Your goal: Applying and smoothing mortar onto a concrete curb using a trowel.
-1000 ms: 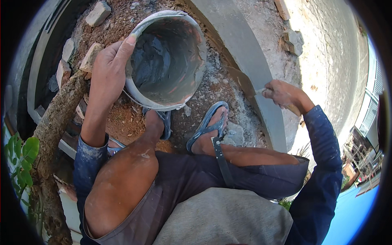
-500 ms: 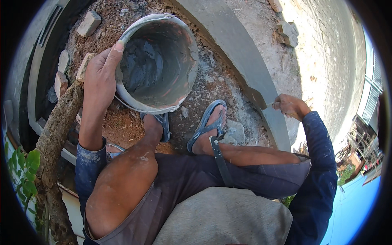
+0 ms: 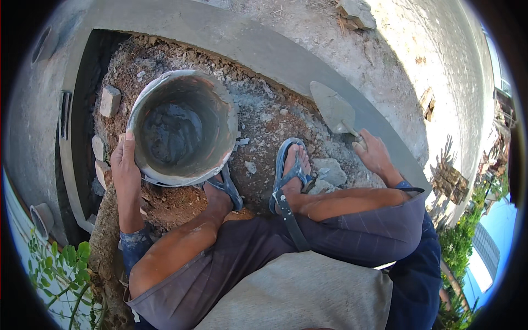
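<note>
My left hand point(image 3: 125, 170) is closed on the left rim of a whitish, mortar-smeared bucket point(image 3: 217, 118). Wet grey mortar point(image 3: 173, 135) lies low inside it. At the right, my right hand point(image 3: 374, 154) is closed round the handle of a trowel point(image 3: 330, 104), whose broad grey-coated blade points up and to the left, at the inner edge of a curved grey concrete curb point(image 3: 247, 41). Whether the blade touches the curb I cannot tell. Both feet, in blue-grey sandals, stand on rubbly soil below the bucket and trowel.
Broken bricks point(image 3: 110, 102) lie along the left of the soil, and stones point(image 3: 330, 173) by my right foot. A rough trunk point(image 3: 102, 264) and leafy plant point(image 3: 66, 258) are at lower left. Beyond the curb runs a pale sunlit surface point(image 3: 456, 110), with rubble piles.
The bucket and my left hand have moved down and left in the picture. The trowel blade now shows its broad face instead of a narrow dark side; my right hand sits lower and further left.
</note>
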`<action>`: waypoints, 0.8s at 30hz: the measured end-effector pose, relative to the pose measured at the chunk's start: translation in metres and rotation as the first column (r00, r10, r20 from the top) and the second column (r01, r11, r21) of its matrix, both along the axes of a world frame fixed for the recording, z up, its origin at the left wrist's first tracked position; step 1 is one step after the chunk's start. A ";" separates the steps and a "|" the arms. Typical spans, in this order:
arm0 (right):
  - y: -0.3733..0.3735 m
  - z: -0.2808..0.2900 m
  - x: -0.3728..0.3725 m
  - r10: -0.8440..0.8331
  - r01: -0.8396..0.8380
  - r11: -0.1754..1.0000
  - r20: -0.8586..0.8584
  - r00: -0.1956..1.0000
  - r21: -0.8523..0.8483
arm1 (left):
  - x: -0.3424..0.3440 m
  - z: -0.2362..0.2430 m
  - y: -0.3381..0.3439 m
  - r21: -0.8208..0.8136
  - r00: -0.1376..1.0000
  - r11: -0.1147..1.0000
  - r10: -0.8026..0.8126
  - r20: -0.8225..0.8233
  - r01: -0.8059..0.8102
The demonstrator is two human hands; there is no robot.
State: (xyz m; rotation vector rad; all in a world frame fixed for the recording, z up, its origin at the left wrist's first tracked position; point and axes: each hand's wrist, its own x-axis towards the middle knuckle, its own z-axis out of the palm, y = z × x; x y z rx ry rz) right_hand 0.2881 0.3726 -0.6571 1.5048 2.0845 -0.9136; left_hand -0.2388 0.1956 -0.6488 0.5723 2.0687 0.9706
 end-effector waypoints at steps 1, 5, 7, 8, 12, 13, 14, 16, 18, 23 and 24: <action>-0.012 -0.009 0.000 -0.102 0.101 0.993 0.014 0.995 0.059 | -0.001 -0.001 0.000 -0.057 0.999 0.998 -0.029 -0.021 0.028; -0.041 -0.045 -0.012 -0.123 0.126 0.989 -0.048 0.991 0.077 | 0.012 0.014 0.008 -0.029 0.999 0.999 -0.035 0.014 0.035; -0.049 -0.059 -0.012 -0.108 0.112 0.986 -0.044 0.993 0.120 | 0.010 0.014 0.008 -0.022 0.997 0.998 -0.055 0.054 0.056; -0.051 -0.062 -0.007 -0.129 0.133 0.984 -0.045 0.991 0.121 | 0.010 0.011 0.008 -0.061 0.997 0.995 -0.074 0.008 0.074; -0.058 -0.074 0.018 -0.335 0.331 0.928 -0.006 0.942 0.168 | 0.011 0.010 0.005 -0.104 0.995 0.991 -0.090 -0.046 0.085; -0.058 -0.071 0.020 -0.398 0.389 0.900 0.007 0.917 0.198 | 0.014 0.013 0.007 -0.094 0.998 0.994 -0.062 -0.030 0.058; -0.058 -0.069 0.019 -0.409 0.402 0.895 -0.004 0.913 0.192 | 0.019 0.016 0.010 -0.086 0.999 0.996 -0.020 -0.034 0.017; -0.057 -0.059 0.009 -0.356 0.357 0.918 -0.042 0.934 0.174 | 0.025 0.019 0.018 -0.073 1.000 0.997 -0.013 -0.007 0.013; -0.059 -0.060 -0.004 -0.305 0.314 0.938 -0.084 0.949 0.149 | 0.026 0.018 0.022 -0.070 1.000 0.998 -0.009 0.012 0.010; -0.043 -0.076 -0.012 -0.208 0.213 0.963 -0.049 0.977 0.165 | 0.016 0.008 0.014 -0.068 0.998 0.998 -0.025 -0.064 0.020; -0.040 -0.075 -0.009 -0.210 0.215 0.963 -0.051 0.976 0.164 | 0.014 0.008 0.013 -0.082 0.998 0.996 -0.032 -0.050 0.028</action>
